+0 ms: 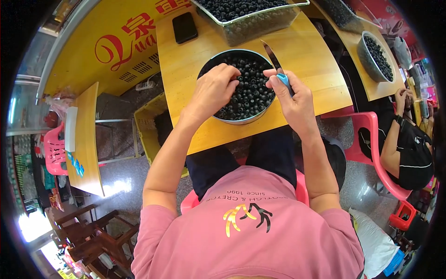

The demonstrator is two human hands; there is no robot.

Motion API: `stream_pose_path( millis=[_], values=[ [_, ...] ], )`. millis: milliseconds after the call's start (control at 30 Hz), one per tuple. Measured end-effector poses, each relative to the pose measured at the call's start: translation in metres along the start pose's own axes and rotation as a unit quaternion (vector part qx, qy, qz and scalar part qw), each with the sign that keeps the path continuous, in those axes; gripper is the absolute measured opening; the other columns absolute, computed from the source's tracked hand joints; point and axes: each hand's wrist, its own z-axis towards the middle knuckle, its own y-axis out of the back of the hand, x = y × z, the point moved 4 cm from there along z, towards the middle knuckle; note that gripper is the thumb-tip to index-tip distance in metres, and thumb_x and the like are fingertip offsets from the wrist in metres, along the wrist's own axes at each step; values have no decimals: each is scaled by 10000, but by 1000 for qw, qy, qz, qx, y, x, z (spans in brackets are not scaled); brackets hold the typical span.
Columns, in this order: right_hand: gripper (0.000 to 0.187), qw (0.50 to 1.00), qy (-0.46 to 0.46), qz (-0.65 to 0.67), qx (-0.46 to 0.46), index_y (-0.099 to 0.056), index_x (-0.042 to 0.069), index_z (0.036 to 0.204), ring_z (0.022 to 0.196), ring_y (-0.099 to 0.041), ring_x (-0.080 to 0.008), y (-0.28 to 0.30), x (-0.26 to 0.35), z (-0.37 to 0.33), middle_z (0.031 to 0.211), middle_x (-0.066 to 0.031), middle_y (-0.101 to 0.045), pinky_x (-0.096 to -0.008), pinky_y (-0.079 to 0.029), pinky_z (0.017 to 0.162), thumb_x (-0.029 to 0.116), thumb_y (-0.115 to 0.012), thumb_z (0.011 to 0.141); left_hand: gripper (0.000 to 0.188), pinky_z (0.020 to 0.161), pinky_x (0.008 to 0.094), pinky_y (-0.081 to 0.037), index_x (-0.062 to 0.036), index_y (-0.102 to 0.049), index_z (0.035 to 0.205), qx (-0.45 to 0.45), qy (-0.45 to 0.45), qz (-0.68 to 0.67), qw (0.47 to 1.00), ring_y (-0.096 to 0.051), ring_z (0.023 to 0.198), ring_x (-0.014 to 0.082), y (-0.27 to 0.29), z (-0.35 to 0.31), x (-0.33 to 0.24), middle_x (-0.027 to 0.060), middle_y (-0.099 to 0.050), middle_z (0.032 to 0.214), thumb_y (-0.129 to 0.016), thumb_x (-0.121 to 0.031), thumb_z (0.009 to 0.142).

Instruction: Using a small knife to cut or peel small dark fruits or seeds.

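A round metal bowl (pixel 241 122) full of small, dark, round pieces (pixel 248 90) stands on the wooden table in front of me; they look like berries, but their exact kind is unclear. My left hand (pixel 214 90) is over the bowl's left side, fingers curled together at the pieces. Whatever is between those fingertips is hidden. At the bowl's right rim, my right hand (pixel 295 100) grips a knife (pixel 271 56) by its blue handle. Its narrow blade points up and away from me. The right thumb and forefinger reach toward the pieces.
Beyond the bowl, a clear plastic tub (pixel 251 28) heaped with dark pieces stands on the table (pixel 320 69), with a black phone (pixel 185 28) to its left. Another filled bowl (pixel 375 58) sits on the right-hand table. Nearby, a person in black (pixel 409 149) sits on a pink chair (pixel 367 139).
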Motion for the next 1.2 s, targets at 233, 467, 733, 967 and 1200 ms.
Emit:
stream_pose_path(
  millis=[233,467,733,967,1200],
  values=[
    [246,1000,2,-8,-2,-650,-9,1109,828,-580,-78,5,-2,-3,867,-24,-637,-202,-440,726,191,-569,990,193,726,435,-498,-55,-607,1000,92,-10,82,992,-612,882,341,-22,3,-3,135,-582,930,-671,-91,822],
    [236,997,-58,55,18,-648,-1,1104,803,-575,-65,-5,-11,-1,864,-16,-644,-206,-452,706,183,-619,959,351,656,253,-453,-55,-593,1134,6,50,-212,976,-569,774,107,6,-6,-21,34,-584,902,-643,60,806],
    [265,981,-70,172,62,-624,-9,1146,797,-604,-68,-34,-11,6,914,-12,-653,-212,-494,705,128,-666,923,448,661,222,-432,-59,-535,1225,-14,12,-186,982,-538,785,80,28,-16,-54,13,-579,945,-622,92,812],
    [278,918,-180,342,88,-636,46,1157,568,-419,-10,-40,-12,2,821,43,-614,-177,-323,500,197,-666,925,439,640,225,-442,-56,-552,1214,-108,54,-385,915,-553,779,60,14,-24,-38,5,-628,958,-683,51,809],
    [299,936,-190,284,80,-626,52,1169,594,-446,-7,-43,-2,3,816,46,-604,-179,-353,515,188,-678,907,408,793,220,-462,-31,-508,1251,-86,66,-364,925,-580,916,80,14,-31,-39,30,-616,1033,-643,57,876]
  ],
)
